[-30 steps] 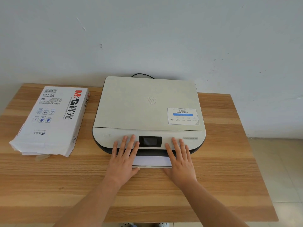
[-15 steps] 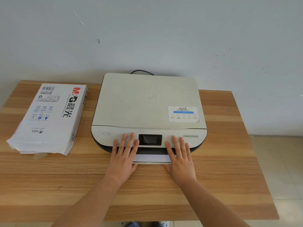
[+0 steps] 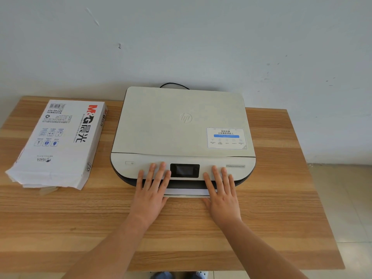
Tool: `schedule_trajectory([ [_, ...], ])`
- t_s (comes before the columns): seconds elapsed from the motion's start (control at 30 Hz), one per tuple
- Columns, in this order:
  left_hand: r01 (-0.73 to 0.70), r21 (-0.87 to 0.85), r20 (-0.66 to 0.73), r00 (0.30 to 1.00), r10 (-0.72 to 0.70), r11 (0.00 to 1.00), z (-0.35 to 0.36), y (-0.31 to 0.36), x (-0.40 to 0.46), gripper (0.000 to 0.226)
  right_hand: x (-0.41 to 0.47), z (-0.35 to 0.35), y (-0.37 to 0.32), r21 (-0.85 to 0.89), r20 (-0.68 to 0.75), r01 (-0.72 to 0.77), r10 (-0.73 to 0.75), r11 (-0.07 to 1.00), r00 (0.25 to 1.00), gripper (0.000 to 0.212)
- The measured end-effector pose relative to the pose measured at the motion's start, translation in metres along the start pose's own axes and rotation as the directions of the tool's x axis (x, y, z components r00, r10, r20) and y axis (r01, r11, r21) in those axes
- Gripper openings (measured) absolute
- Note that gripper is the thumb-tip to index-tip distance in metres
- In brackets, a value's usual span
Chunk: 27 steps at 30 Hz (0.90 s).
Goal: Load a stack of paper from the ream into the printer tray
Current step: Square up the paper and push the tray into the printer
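Note:
A flat off-white printer [image 3: 181, 125] stands at the middle of the wooden table [image 3: 60, 218], its lid down. At its front, a narrow strip of the paper tray [image 3: 187, 192] with white paper sticks out. My left hand [image 3: 150, 195] lies flat, fingers spread, over the tray's left end, fingertips on the printer's front panel beside the dark screen [image 3: 184, 170]. My right hand [image 3: 222, 195] lies the same way over the tray's right end. The paper ream [image 3: 58, 141], in a white wrapper torn open at its near end, lies left of the printer.
A black cable [image 3: 174, 85] runs behind the printer against the pale wall. The table's right edge drops to a tiled floor [image 3: 342, 198]. Bare wood lies in front of the printer and the ream.
The strip of tray and paper showing in front of the printer has grown shorter as both hands slid forward with it. The camera view has shifted slightly.

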<state>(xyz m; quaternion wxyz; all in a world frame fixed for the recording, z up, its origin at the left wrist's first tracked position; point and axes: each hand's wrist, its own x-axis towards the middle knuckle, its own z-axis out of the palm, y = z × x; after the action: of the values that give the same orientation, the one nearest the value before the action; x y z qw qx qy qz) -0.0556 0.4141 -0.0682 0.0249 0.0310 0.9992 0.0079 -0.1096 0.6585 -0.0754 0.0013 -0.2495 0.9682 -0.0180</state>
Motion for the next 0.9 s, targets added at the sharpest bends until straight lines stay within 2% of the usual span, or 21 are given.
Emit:
schedule_trajectory([
  [0.7, 0.044, -0.003, -0.065, 0.997, -0.044, 0.999, 0.009, 0.006, 0.004, 0.113, 0.003, 0.014, 0.001, -0.025, -0.105, -0.019, 0.017, 0.999, 0.994, 0.084],
  [0.9, 0.045, 0.007, -0.132, 0.990, -0.044, 0.999, 0.014, 0.005, 0.007, 0.106, 0.005, 0.022, 0.002, -0.057, -0.153, -0.037, 0.028, 0.998, 0.988, 0.063],
])
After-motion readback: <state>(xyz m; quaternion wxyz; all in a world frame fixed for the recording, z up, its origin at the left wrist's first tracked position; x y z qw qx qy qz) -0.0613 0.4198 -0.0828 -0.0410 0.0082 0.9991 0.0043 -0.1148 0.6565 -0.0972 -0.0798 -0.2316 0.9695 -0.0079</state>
